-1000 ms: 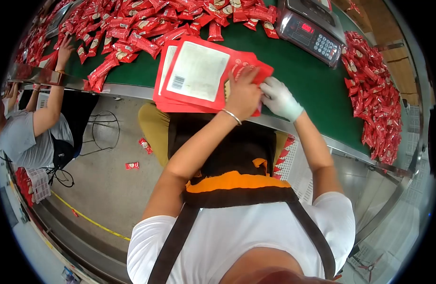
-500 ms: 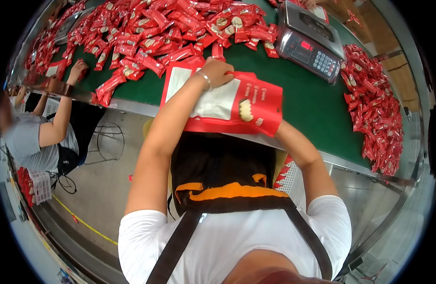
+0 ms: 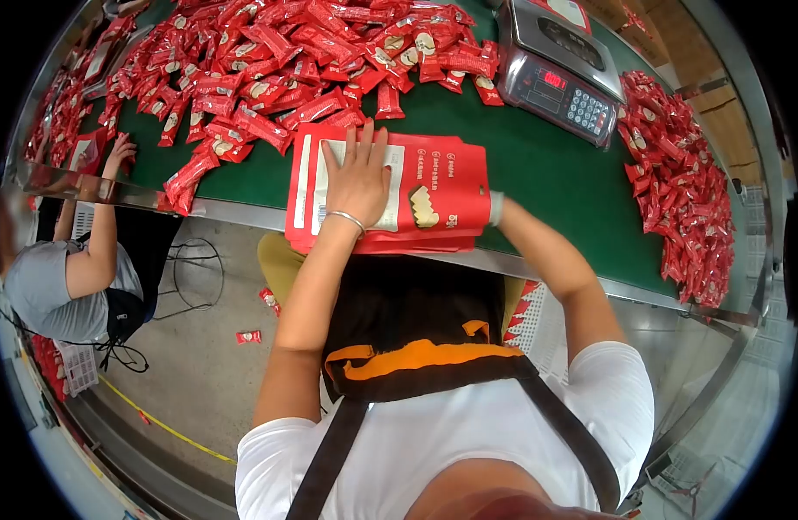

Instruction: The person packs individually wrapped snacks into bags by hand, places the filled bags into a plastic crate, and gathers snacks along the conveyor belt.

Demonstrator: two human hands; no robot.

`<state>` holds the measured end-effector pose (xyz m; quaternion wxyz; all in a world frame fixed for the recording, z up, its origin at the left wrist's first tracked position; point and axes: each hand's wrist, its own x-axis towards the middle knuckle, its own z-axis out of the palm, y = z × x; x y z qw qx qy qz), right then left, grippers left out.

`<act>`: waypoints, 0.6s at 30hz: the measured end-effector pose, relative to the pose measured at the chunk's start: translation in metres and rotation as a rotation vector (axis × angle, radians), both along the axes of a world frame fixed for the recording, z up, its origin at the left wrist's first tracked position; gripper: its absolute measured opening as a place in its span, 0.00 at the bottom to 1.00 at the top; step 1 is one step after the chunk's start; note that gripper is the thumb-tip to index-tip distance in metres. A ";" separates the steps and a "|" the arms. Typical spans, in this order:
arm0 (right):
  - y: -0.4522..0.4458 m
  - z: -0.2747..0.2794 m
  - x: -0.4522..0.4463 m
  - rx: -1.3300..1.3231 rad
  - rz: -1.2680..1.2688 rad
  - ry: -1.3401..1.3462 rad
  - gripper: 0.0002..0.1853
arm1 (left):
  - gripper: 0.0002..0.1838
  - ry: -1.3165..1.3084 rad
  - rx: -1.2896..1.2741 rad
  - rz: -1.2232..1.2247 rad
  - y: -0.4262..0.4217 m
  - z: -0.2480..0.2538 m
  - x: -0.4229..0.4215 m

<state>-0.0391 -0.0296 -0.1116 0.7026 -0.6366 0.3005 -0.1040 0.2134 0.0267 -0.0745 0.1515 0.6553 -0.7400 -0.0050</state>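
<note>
A stack of flat red printed pouches (image 3: 451, 160) lies at the near edge of the green table, partly overhanging it. My left hand (image 3: 360, 178), with a bracelet at its wrist, rests flat on the top pouch, fingers spread over its pale label panel. At the stack's right end is my right hand (image 3: 506, 211); only the wrist shows, with a pale grey band beside the pouch edge. Its fingers are hidden by the pouches, and whether they are inside or beneath one I cannot tell.
Small red wrapped packets (image 3: 304, 52) are heaped across the back and left. A digital scale (image 3: 559, 87) stands at back right, with another packet pile (image 3: 681, 191) beyond it. A co-worker (image 3: 78, 269) works at left. Loose packets (image 3: 248, 337) lie on the floor.
My left hand has moved down and left, going from curled at the pouch's upper edge to flat on it. The top pouch, tilted before, now lies squarely on the stack.
</note>
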 end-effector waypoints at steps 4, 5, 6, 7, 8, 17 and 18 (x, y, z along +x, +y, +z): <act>-0.080 0.102 -0.023 -0.485 0.136 0.431 0.12 | 0.31 0.001 -0.005 -0.029 -0.001 -0.003 0.003; -0.093 0.114 -0.014 -0.553 -0.193 0.338 0.12 | 0.30 0.009 -0.002 -0.031 0.000 -0.005 0.003; -0.115 0.116 0.004 -0.765 -0.443 0.438 0.15 | 0.30 0.015 -0.001 -0.036 0.000 -0.006 0.002; -0.130 0.107 0.029 -0.881 -0.686 0.291 0.20 | 0.30 0.007 -0.003 -0.040 -0.001 -0.006 0.002; -0.152 0.092 0.053 -0.799 -0.724 0.241 0.31 | 0.30 0.011 0.009 -0.041 -0.001 -0.006 0.002; -0.185 0.080 0.082 -1.035 -0.770 0.603 0.27 | 0.28 0.035 -0.026 -0.028 -0.002 -0.006 0.002; -0.189 0.075 0.066 -1.182 -0.821 0.518 0.24 | 0.28 0.052 -0.019 -0.028 -0.004 -0.007 0.003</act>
